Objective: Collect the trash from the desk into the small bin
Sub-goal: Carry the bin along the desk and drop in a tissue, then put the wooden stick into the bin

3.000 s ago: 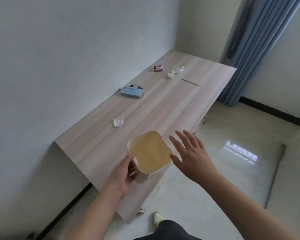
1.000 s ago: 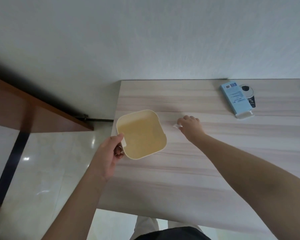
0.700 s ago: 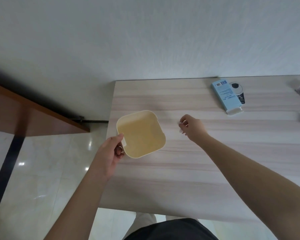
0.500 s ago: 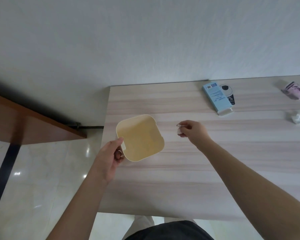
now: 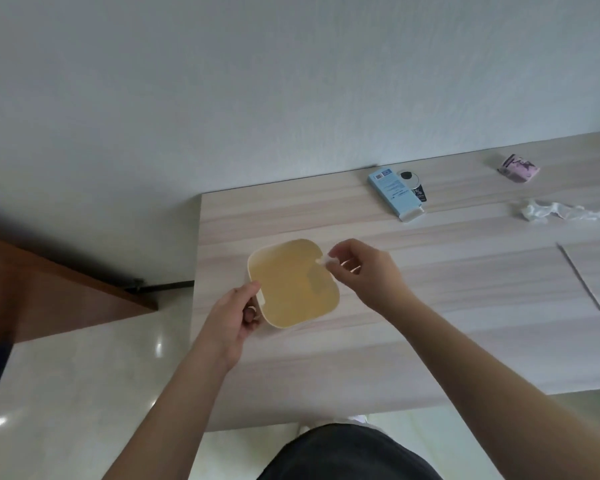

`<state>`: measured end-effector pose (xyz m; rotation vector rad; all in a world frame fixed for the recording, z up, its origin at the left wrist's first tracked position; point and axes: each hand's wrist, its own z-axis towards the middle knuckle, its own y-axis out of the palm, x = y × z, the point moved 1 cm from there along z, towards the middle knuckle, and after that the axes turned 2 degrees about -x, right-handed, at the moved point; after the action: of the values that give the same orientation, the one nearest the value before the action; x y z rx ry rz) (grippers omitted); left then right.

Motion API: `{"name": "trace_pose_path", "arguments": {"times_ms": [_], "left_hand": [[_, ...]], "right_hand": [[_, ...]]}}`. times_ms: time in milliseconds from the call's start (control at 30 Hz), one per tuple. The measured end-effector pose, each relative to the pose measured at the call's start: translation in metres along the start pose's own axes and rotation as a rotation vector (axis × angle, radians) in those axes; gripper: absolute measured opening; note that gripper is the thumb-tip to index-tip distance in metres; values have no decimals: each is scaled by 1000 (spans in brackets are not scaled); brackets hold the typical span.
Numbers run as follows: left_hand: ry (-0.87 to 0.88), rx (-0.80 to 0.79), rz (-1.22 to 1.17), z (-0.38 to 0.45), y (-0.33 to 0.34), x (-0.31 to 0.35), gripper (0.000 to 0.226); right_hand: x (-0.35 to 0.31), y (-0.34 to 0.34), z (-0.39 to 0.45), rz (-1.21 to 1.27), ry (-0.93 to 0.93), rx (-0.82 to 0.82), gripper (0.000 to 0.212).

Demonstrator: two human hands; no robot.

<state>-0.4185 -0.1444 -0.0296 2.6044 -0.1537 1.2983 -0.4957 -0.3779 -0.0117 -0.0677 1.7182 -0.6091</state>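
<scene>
Now, left hand: grips the near-left rim of the small bin on the desk.
Right hand: pinches a white scrap over the bin's far-right rim.
Far right: crumpled tissue, pink wrapper, blue box.

The bin is held over the counter near its left end. A scrap is pinched above its right rim. Behind to the right are set a box, then a packet with a tissue in front.
</scene>
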Motion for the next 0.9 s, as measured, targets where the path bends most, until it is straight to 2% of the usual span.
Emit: {"name": "trace_pose_path", "arguments": {"times_ms": [167, 333, 500, 700, 900], "left_hand": [[-12, -101, 3, -22, -10, -5, 18], [16, -123, -5, -44, -27, -14, 19], [12, -180, -34, -58, -28, -21, 17], [-13, -285, 16, -66, -6, -29, 16], [48, -428, 155, -71, 35, -25, 29]], "right_hand": [[-15, 20, -44, -185, -65, -3, 22], [-24, 24, -80, -230, -108, 141, 8], [-28, 18, -115, -227, -111, 224, 7], [-23, -5, -157, -272, -102, 348, 11], [-9, -49, -185, -307, -65, 472, 14]]}}
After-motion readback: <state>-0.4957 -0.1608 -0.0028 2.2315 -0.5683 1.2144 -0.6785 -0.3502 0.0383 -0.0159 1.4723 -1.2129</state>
